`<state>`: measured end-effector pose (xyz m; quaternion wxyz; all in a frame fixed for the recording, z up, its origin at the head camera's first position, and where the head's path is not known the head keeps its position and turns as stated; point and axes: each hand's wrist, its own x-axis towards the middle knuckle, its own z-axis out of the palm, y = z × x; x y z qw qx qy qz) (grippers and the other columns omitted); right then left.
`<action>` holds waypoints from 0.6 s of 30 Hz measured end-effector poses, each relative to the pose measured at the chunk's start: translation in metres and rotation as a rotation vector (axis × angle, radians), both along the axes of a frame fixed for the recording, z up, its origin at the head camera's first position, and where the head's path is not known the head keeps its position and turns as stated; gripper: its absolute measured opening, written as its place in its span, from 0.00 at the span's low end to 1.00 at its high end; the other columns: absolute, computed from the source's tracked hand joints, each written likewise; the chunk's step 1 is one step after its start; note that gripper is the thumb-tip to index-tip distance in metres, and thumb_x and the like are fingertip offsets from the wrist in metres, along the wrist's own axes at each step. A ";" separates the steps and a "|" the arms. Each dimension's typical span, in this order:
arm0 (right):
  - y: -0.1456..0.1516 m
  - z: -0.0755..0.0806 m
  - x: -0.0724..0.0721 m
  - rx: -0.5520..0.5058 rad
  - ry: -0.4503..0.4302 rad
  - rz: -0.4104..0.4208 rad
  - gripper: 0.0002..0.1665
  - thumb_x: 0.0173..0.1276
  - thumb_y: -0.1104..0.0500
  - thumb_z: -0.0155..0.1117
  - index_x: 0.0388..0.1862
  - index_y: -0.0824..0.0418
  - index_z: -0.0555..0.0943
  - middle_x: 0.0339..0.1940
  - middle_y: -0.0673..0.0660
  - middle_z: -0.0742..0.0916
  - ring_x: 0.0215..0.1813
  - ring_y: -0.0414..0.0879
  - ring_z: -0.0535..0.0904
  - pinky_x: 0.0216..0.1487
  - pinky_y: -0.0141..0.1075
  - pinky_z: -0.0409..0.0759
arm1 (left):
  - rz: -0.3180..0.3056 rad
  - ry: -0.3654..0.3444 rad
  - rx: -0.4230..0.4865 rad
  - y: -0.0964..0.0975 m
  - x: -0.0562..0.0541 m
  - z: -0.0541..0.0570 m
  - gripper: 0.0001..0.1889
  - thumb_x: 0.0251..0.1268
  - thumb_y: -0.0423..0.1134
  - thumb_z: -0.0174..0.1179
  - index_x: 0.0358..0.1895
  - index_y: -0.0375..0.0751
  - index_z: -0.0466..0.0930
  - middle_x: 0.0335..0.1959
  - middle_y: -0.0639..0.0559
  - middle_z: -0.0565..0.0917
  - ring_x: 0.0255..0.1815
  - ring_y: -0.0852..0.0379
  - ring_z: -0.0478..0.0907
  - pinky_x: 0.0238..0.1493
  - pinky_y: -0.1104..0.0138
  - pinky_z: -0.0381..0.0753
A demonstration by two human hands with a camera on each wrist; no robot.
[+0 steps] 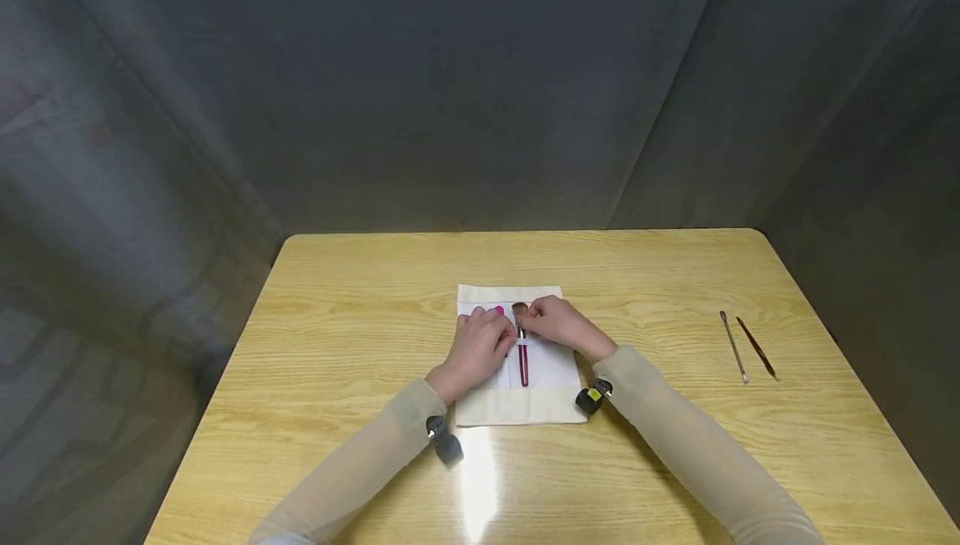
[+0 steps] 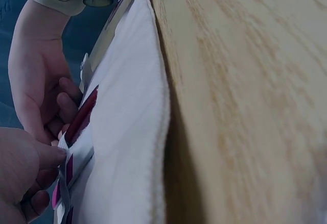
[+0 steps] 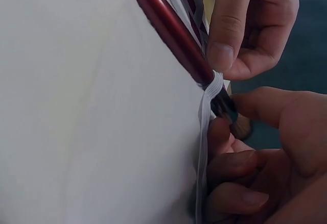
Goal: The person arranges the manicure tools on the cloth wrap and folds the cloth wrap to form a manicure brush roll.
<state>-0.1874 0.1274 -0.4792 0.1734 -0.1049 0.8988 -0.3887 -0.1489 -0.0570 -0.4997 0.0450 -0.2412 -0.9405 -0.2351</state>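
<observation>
A white cloth roll (image 1: 517,406) lies spread on the table, with a white elastic band (image 3: 203,137) running across it. Through this band passes a makeup brush (image 1: 523,367), its glossy dark red handle (image 3: 173,32) pointing toward the person and its brown bristles away. My right hand (image 1: 557,320) pinches the brush by its dark ferrule, just beyond the band. Close beside it, my left hand (image 1: 478,347) pinches the elastic between thumb and forefinger at the brush. A bright pink item (image 1: 499,310) under the left hand is mostly hidden.
Two slender tools lie apart on the right of the table: a silvery one (image 1: 735,347) and a dark reddish one (image 1: 757,348). Grey curtains (image 1: 450,95) hang behind the wooden table (image 1: 337,303). Both wrists wear small black cameras.
</observation>
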 end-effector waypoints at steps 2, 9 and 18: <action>-0.001 -0.001 -0.001 0.011 0.001 -0.006 0.19 0.71 0.50 0.59 0.23 0.59 0.75 0.19 0.51 0.77 0.22 0.42 0.69 0.24 0.33 0.66 | -0.001 0.001 -0.004 0.000 0.000 0.000 0.03 0.66 0.42 0.64 0.34 0.50 0.82 0.30 0.62 0.74 0.37 0.57 0.68 0.45 0.58 0.64; -0.006 -0.004 -0.005 0.032 0.019 -0.056 0.26 0.71 0.46 0.60 0.16 0.55 0.68 0.13 0.48 0.71 0.18 0.41 0.64 0.22 0.33 0.61 | -0.004 -0.002 -0.014 0.000 0.000 -0.001 0.02 0.67 0.42 0.63 0.35 0.51 0.82 0.30 0.62 0.74 0.37 0.58 0.67 0.45 0.58 0.64; -0.006 -0.005 -0.003 0.055 0.047 -0.035 0.25 0.70 0.47 0.61 0.17 0.56 0.68 0.14 0.49 0.71 0.19 0.42 0.66 0.22 0.34 0.63 | 0.007 -0.007 -0.012 0.000 0.001 0.001 0.03 0.66 0.41 0.63 0.34 0.50 0.82 0.30 0.61 0.73 0.37 0.57 0.68 0.45 0.57 0.64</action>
